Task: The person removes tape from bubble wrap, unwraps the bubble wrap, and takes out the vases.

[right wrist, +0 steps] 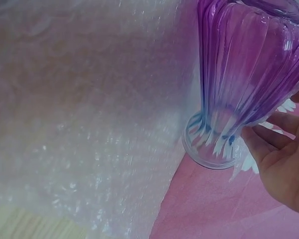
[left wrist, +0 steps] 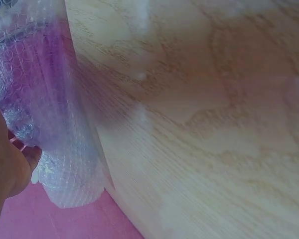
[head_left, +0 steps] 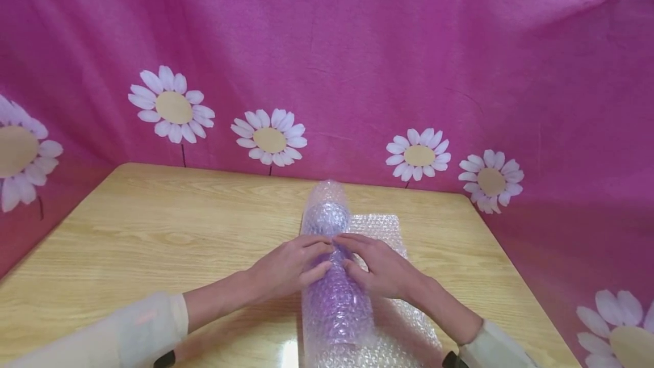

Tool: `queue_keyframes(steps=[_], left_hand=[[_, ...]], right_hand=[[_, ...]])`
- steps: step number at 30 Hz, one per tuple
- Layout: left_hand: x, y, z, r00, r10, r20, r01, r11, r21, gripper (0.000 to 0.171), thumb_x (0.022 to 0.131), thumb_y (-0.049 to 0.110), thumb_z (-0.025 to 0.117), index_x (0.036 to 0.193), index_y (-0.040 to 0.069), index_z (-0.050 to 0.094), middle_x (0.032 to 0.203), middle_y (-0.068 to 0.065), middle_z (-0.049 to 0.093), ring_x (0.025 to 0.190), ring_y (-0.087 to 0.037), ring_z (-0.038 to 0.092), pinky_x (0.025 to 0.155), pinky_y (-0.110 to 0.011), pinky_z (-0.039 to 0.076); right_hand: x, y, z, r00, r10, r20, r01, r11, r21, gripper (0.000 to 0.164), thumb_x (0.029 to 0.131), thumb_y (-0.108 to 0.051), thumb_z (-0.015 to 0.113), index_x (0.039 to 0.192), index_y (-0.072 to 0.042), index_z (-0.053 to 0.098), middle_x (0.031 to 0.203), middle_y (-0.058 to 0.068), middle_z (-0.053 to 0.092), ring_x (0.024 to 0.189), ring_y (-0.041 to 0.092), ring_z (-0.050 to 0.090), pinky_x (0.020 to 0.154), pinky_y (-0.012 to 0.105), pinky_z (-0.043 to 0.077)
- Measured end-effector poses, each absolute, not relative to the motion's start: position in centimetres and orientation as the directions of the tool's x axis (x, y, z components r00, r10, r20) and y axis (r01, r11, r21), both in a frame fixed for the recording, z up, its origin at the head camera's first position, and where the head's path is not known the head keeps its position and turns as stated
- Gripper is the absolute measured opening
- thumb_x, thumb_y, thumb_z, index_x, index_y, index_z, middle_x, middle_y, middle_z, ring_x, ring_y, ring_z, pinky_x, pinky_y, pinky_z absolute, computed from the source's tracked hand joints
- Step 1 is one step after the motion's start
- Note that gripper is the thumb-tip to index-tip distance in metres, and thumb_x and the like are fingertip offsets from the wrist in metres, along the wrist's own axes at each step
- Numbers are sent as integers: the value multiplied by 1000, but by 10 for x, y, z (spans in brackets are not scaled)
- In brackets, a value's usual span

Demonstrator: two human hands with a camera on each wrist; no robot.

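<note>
Right hand (head_left: 380, 266) on bubble wrap (head_left: 339, 311), fluted glass (right wrist: 244, 69)

A person's left hand (head_left: 298, 266) and right hand (head_left: 380, 266) meet atop a bubble-wrapped vase (right wrist: 234, 74).
Forearms slant in from either side of the vase; relaxed, bent fingers rest on it, fingertips almost meeting, thumbs nearer the wearer.

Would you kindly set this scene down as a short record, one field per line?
Main item: purple ribbed vase, lying on its side
Wrapping: bubble wrap over the vase, with a flat stretch to its right
Left hand: resting on the wrapped vase
Right hand: resting opposite, on the same bundle
Surface: wood-grain table
Backdrop: daisy-patterned magenta cloth
</note>
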State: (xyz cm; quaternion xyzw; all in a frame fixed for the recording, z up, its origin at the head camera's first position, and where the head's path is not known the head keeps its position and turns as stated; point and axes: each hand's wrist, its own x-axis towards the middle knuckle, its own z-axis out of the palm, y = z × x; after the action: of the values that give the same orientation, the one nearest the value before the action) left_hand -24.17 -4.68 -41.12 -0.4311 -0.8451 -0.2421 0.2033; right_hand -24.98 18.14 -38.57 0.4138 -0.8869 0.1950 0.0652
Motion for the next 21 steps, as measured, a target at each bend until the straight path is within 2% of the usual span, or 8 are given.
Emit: queue_keyframes(steps=[12,21], left_hand=[[-238,-63,-413,-559,645,521,820,524,230,36,95,31,48,120,8,58,125,-6,53,115,-16,50,95,-26,42],[-233,-75,-414,-597,651,469,797,550,250,37,96,30,46,123,7,55,130,-4,49,110,-14,53,94,-25,43]], right_hand=[[-252,164,-382,-635,-725,268,-773,585,-246,43,91,-33,50,132,-18,51,129,-3,51,117,10,46,95,31,41],[-252,149,-377,-654,-720,231,-756,623,-200,45,87,-37,52,128,-17,56,126,0,54,116,13,48,94,32,42]])
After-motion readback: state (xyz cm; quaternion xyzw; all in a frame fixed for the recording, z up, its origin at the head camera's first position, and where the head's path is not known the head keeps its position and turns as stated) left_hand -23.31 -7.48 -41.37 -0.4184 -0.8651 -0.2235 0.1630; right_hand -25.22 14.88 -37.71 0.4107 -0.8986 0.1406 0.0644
